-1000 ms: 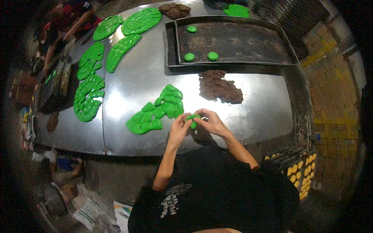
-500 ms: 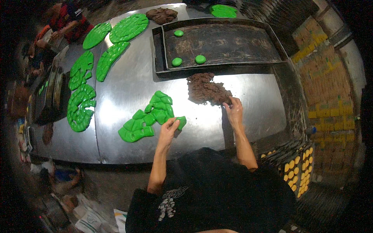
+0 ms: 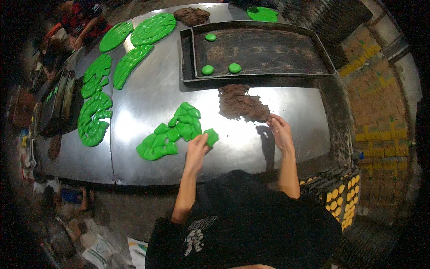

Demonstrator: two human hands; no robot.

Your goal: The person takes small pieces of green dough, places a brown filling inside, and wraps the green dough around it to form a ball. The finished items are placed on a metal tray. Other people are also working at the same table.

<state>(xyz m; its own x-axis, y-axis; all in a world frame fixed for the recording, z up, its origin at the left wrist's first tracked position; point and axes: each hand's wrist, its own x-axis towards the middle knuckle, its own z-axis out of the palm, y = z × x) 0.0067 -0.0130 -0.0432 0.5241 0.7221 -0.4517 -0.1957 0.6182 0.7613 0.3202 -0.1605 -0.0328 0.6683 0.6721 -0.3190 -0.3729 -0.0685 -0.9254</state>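
My left hand (image 3: 197, 148) grips a flat piece of green dough (image 3: 212, 137) between thumb and fingers, just above the steel table. Directly left of it lies a heap of cut green dough chunks (image 3: 160, 142), joined in a bent shape. My right hand (image 3: 282, 133) has its fingertips pinched at the right tip of a ragged mound of brown filling paste (image 3: 242, 104). How much paste sits between those fingertips is too small to make out. Beyond the mound stands a dark metal tray (image 3: 268, 51) with three green dough rounds (image 3: 234, 68) on its base.
More scored green dough slabs (image 3: 153, 29) lie along the left and far side of the steel table (image 3: 148, 96). Another brown lump (image 3: 191, 16) rests at the far edge. A rack of yellow rounds (image 3: 342, 197) stands at lower right. Another person (image 3: 80, 24) sits at far left.
My right hand has shifted slightly right, to the outer tip of the brown paste. The green piece in my left hand is turned and shows more of its flat face. The view has shifted slightly.
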